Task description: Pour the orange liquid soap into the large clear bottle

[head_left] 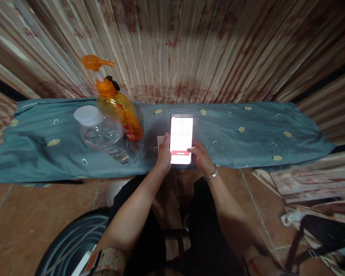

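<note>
A smartphone [181,142] with a bright white screen is held upright over the near middle of the cloth-covered table. Its screen shows timer digits and a red bar low down. My left hand [163,155] grips the phone's left edge, thumb along the side. On the other side, my right hand [201,156] wraps the right edge, its thumb over the red bar. Behind my left hand a pale flat piece [160,140] shows, partly hidden. To the left stand a clear bottle with a white cap [103,134] and an orange pump bottle [120,111].
A teal cloth with pineapple prints [247,134] covers the narrow table. Pleated curtains [172,50] hang right behind it. On the tiled floor [238,203], a dark ribbed round object [71,237] stands at lower left, and a dark bag-like item [327,234] lies at lower right.
</note>
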A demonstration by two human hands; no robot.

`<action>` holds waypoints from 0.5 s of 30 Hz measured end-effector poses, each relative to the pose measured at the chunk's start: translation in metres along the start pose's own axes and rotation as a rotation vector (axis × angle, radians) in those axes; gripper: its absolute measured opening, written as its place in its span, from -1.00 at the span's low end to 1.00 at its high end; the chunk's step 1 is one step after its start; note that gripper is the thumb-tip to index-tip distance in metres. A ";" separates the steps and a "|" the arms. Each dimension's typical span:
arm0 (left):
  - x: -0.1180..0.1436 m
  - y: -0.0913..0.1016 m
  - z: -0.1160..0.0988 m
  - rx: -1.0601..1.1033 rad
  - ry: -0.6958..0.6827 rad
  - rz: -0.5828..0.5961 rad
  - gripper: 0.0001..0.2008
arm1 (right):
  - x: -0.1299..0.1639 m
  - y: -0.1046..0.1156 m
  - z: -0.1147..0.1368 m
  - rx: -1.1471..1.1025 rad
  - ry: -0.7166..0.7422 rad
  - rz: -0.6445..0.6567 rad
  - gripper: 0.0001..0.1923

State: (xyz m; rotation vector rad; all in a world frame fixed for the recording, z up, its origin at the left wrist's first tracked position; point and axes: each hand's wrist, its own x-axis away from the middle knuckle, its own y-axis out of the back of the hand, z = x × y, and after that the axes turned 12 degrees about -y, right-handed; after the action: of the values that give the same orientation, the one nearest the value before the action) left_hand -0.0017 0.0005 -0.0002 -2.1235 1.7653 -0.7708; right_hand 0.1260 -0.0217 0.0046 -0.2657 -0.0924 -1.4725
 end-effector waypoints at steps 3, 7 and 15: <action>-0.001 0.000 0.001 0.002 0.005 0.001 -0.50 | 0.000 0.000 0.001 0.000 -0.007 0.010 -0.62; 0.000 0.000 0.001 -0.006 0.010 0.004 -0.49 | 0.000 0.001 0.000 -0.022 -0.010 0.015 -0.63; 0.001 -0.002 -0.001 -0.037 0.004 -0.023 -0.48 | 0.000 0.001 0.000 -0.028 -0.026 0.018 -0.60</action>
State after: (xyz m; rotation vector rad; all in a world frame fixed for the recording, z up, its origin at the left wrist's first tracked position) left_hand -0.0006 0.0002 0.0020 -2.1708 1.7740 -0.7542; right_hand 0.1267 -0.0217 0.0045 -0.3077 -0.0902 -1.4531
